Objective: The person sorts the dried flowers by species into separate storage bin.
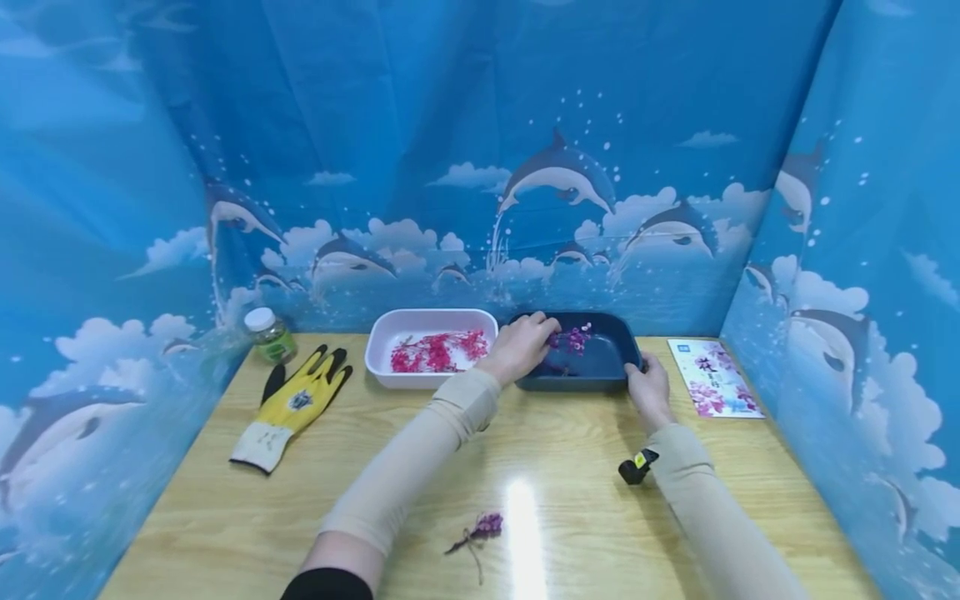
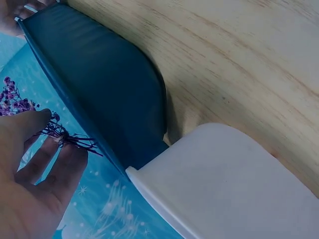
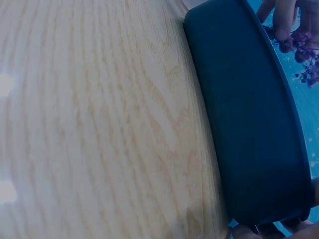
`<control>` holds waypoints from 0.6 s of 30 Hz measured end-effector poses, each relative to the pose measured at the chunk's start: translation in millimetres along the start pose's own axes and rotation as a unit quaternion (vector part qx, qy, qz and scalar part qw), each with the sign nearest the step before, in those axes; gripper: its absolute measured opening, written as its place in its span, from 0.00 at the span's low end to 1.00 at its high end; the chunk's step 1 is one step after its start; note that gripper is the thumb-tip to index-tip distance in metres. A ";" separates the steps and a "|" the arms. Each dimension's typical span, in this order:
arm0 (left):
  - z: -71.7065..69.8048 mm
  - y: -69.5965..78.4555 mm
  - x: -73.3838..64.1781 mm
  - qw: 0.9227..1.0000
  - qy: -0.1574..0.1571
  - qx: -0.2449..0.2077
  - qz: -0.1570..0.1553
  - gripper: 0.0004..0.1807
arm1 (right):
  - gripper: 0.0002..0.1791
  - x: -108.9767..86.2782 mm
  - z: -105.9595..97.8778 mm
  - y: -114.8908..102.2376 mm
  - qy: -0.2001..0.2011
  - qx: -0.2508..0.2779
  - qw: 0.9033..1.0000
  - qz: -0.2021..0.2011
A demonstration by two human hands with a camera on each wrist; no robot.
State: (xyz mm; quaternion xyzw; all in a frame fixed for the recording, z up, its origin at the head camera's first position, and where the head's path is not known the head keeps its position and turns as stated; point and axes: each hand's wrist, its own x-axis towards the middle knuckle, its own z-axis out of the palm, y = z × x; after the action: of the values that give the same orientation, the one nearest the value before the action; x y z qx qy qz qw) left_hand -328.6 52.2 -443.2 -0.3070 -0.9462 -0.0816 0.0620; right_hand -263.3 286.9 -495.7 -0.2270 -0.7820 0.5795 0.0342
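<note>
My left hand [image 1: 522, 346] is over the left part of the dark blue tub [image 1: 573, 384]. Between thumb and fingers it pinches a small bunch of purple dried flowers [image 2: 18, 102], whose thin tied stems [image 2: 75, 139] point toward the tub's rim in the left wrist view. At the tub's right end, my right hand [image 1: 649, 390] holds the wall, thumb at the rim and fingers against the outside. A faint purple patch shows inside the tub; I cannot tell whether it is flowers or a reflection.
Left of it stands a white tub [image 1: 408, 382] with red dried flowers [image 1: 435, 352]. A yellow glove [image 1: 300, 400] and a white-capped jar [image 1: 272, 337] lie further left. A floral card [image 1: 716, 377] is at right. Another purple sprig [image 1: 486, 525] lies near the front.
</note>
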 end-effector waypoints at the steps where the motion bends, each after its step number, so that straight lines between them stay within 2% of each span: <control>1: 1.0 0.0 1.2 1.000 -0.002 0.002 -0.001 0.18 | 0.29 0.2 -0.1 -0.4 0.002 0.002 1.000 -0.003; 18: 11.9 -3.3 16.6 0.999 -0.016 0.005 -0.040 0.17 | 0.29 -3.6 -0.5 0.9 -0.008 -0.002 1.000 -0.009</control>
State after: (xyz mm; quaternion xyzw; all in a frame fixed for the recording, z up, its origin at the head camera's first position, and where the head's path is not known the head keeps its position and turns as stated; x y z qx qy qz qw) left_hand -344.7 61.4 -452.5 -0.2702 -0.9589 -0.0740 0.0451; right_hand -259.7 286.1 -495.6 -0.2149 -0.7852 0.5798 0.0326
